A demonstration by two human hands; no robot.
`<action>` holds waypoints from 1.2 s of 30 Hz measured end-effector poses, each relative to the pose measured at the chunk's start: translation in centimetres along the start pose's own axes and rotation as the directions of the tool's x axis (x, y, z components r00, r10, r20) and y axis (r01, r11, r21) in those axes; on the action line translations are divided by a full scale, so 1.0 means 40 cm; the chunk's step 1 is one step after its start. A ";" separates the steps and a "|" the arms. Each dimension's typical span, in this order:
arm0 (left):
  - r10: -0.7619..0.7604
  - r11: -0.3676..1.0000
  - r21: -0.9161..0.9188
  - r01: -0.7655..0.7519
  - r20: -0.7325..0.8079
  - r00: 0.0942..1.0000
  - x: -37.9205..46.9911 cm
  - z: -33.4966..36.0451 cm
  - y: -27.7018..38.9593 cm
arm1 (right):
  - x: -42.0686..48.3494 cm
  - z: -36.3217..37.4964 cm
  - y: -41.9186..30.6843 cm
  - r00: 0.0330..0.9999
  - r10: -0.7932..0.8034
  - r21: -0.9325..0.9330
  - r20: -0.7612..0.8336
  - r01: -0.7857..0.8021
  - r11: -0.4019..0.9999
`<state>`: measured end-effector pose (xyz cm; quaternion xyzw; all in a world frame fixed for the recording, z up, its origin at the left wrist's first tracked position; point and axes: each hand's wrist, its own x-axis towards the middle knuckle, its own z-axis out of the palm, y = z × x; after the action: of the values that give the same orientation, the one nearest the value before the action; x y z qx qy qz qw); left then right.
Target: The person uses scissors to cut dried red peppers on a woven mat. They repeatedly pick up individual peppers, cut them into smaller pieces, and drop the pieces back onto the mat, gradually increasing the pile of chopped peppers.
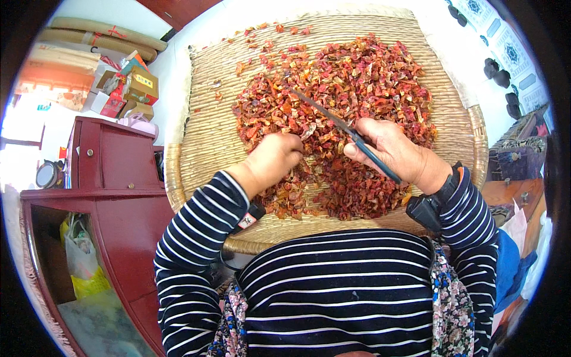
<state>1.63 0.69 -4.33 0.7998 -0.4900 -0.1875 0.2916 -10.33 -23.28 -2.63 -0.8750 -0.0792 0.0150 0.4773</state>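
A wide woven tray (pixel 209 129) with a bound rim lies in front of me, bearing a large heap of dried red and orange pieces (pixel 379 80), perhaps dried peppers. My right hand (pixel 390 147) grips the dark handle of a long-bladed cutting tool (pixel 328 115), seen nearly edge-on. Its blade points up and left over the heap; whether it is scissors or a knife is unclear. My left hand (pixel 279 154) is at the heap's left side with curled fingers. Its fingertips are partly hidden, so I cannot tell whether they hold a piece.
At left stands a dark red wooden cabinet (pixel 120 156), with plastic bags (pixel 82 250) in its lower opening. Cardboard boxes (pixel 142 85) and rolled mats (pixel 102 42) lie beyond it. Loose pieces (pixel 279 28) are scattered near the tray's far edge. A wooden drawer unit (pixel 513 192) stands at right.
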 end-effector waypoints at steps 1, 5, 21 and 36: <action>-0.147 0.981 -0.133 0.141 -0.037 0.988 -0.004 -0.013 0.004 | 0.000 -0.001 0.003 0.999 -0.009 -0.019 0.030 0.010 1.000; -0.472 0.661 -0.652 0.372 0.024 0.881 -0.011 -0.079 0.025 | -0.005 -0.003 0.007 0.995 -0.052 -0.172 0.089 0.066 0.983; -0.164 0.907 0.419 0.044 0.257 0.952 -0.007 0.046 0.003 | 0.003 -0.043 0.003 0.999 -0.021 -0.147 -0.048 0.014 0.989; -0.513 0.503 -0.784 0.365 0.070 0.856 -0.007 -0.093 0.023 | -0.006 -0.006 -0.005 0.988 0.020 -0.302 0.151 0.027 0.953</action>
<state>3.06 1.66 -0.89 0.7056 -0.1135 -0.3772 0.5890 -10.58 -23.42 -2.34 -0.9341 -0.1182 0.0687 0.3298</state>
